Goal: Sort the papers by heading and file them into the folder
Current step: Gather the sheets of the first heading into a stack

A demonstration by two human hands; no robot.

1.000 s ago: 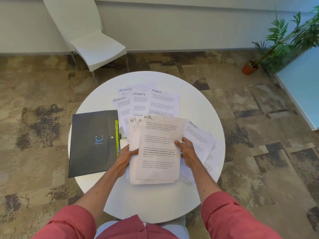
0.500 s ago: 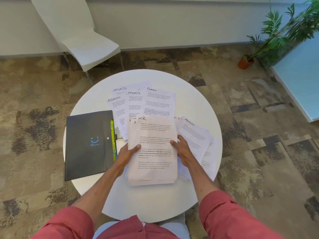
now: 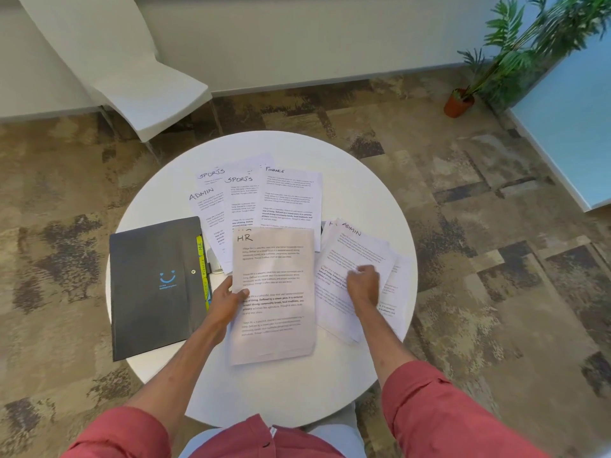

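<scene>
A stack of papers headed HR point(image 3: 274, 292) is held over the middle of the round white table point(image 3: 281, 391); my left hand point(image 3: 228, 299) grips its left edge, thumb on top. My right hand point(image 3: 362, 285) rests with curled, blurred fingers on the loose pile topped by an ADMIN sheet point(image 3: 358, 249) at the right. A closed dark folder point(image 3: 155, 285) with yellow-green index tabs point(image 3: 203, 269) lies at the left. Behind the stack lie a FINANCE sheet point(image 3: 291, 200), two SPORTS sheets point(image 3: 239, 196) and another ADMIN sheet point(image 3: 206, 206).
A white chair point(image 3: 145, 90) stands beyond the table at the back left. A potted plant point(image 3: 459, 102) sits on the patterned carpet at the back right, beside a pale blue panel point(image 3: 568, 127).
My right hand let go of the HR stack's right edge and moved right onto the ADMIN pile. The HR sheets are now squared into one stack held by my left hand alone.
</scene>
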